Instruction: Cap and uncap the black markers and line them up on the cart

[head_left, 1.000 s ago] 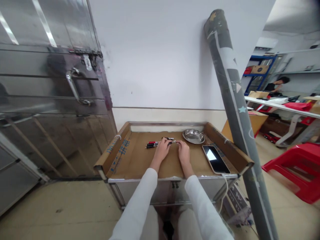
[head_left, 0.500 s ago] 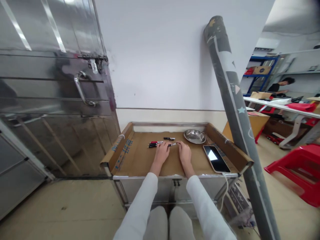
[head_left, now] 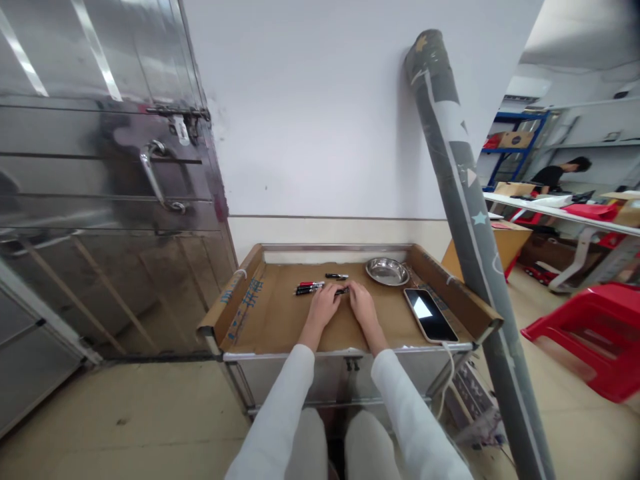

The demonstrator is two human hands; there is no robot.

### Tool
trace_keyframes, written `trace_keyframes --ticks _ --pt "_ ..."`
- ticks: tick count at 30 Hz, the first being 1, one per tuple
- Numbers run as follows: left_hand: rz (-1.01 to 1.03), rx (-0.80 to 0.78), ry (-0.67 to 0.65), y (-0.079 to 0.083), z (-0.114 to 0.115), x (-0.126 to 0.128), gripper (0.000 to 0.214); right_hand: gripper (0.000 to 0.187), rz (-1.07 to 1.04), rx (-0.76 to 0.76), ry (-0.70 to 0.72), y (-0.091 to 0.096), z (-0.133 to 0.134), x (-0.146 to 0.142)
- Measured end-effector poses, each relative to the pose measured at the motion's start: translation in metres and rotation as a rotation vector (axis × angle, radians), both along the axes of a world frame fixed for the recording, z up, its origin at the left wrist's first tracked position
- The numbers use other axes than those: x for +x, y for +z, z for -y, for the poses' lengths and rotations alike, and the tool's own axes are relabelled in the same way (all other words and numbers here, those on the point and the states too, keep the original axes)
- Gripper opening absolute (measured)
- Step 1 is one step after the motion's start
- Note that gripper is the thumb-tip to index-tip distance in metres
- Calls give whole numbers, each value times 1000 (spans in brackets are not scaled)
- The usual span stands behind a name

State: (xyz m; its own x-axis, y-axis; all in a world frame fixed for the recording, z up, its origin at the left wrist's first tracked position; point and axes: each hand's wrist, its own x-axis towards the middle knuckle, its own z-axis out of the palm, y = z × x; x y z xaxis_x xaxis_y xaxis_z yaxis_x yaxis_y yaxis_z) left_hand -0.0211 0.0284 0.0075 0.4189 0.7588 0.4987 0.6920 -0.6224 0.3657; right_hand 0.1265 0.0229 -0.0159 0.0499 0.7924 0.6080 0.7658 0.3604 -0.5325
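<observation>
My left hand (head_left: 324,304) and my right hand (head_left: 361,302) rest close together on the cardboard-lined cart top (head_left: 280,320). Both have their fingers curled round a small dark pen (head_left: 343,291) held between them. A few red and black pens (head_left: 309,288) lie side by side just left of my left hand. One more black pen (head_left: 337,276) lies alone a little farther back. Both arms wear white sleeves.
A steel bowl (head_left: 387,271) sits at the cart's back right. A phone (head_left: 431,315) with a cable lies at the right edge. A grey rolled mat (head_left: 465,200) leans against the wall. A steel door (head_left: 100,187) stands left; a red stool (head_left: 590,333) and a person at a table stand right.
My right hand has moved left, closer to my left hand, so the pen between them shows less. The view has shifted slightly.
</observation>
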Motion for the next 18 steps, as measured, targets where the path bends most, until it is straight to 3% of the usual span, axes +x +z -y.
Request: trace_keyframes --ticks 9,14,18 --pt "64 -31 -3 0 -2 -1 23 20 -78 -31 77 1 -1 -3" --pt "82 -19 1 1 -1 0 21 22 -118 25 104 0 -3 -1" --pt "137 -14 42 1 -1 -1 19 22 -201 115 42 -1 -6 2"
